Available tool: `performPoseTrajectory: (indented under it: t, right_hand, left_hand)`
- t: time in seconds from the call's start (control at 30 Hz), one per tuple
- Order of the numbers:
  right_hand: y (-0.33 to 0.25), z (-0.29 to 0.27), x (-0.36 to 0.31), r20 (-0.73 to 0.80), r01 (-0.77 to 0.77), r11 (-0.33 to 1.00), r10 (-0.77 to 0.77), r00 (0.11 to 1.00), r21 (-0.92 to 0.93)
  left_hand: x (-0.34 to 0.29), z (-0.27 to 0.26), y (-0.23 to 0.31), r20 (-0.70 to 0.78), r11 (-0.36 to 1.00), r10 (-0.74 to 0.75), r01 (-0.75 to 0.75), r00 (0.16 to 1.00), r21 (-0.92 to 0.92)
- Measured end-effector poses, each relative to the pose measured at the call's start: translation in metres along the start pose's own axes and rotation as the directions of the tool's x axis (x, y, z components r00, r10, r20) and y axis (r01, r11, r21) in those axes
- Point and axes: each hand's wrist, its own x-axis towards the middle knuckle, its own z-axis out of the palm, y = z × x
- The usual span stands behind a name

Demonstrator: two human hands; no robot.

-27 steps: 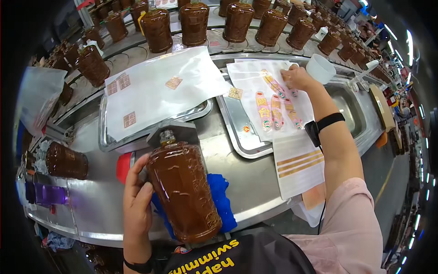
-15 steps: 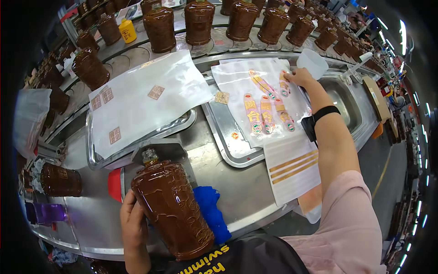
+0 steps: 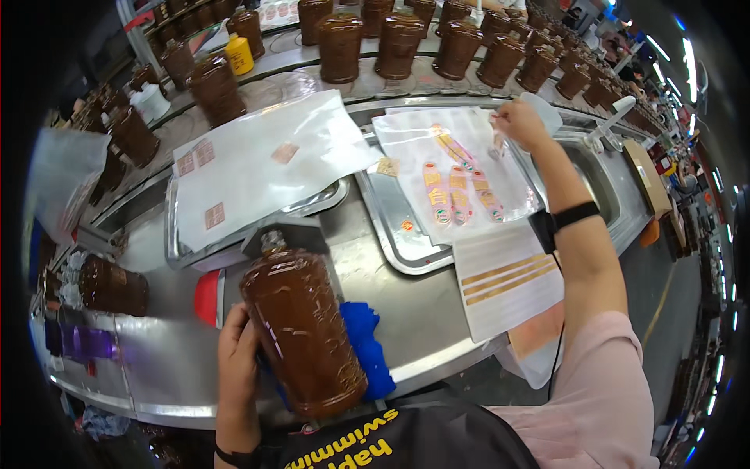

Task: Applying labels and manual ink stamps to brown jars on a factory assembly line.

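Note:
A brown glass bottle (image 3: 301, 328) with a raised pattern leans on a blue cloth (image 3: 366, 344) at the counter's near edge. My left hand (image 3: 238, 344) is closed against its left side, steadying it; some fingers are hidden behind the glass. At the upper right my right hand (image 3: 522, 123) pinches a narrow sticker label (image 3: 498, 142), which hangs just above a white backing sheet (image 3: 398, 125). Several pink and gold labels (image 3: 458, 191) still lie on that sheet, which rests over a metal tray (image 3: 383, 234).
Left of this, another white sheet (image 3: 250, 156) with square red stickers covers a second tray (image 3: 176, 234). Brown bottles (image 3: 340, 51) line the conveyor behind. A bottle (image 3: 113, 287) lies at far left. A sink (image 3: 598, 184) is at right, beside a white plastic tub (image 3: 543, 109).
My right hand has raised a label off the backing sheet, pulling it up and slightly right. My left hand stays on the bottle. Conveyor bottles have shifted, and the view has turned a little.

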Motion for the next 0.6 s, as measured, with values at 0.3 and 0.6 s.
performPoseTrajectory:
  t: [0.3,0.6]
  right_hand:
    - [-0.143,-0.062,0.011,0.239,-0.011,0.716,-0.218,0.946,0.698]
    - [-0.204,0.062,0.004,0.218,0.282,0.953,-0.301,0.928,0.115]
  left_hand:
    - [-0.002,0.000,0.002,-0.024,0.982,0.135,-0.130,0.991,0.135]
    - [-0.014,0.007,0.017,0.064,0.946,0.243,-0.251,0.968,0.206]
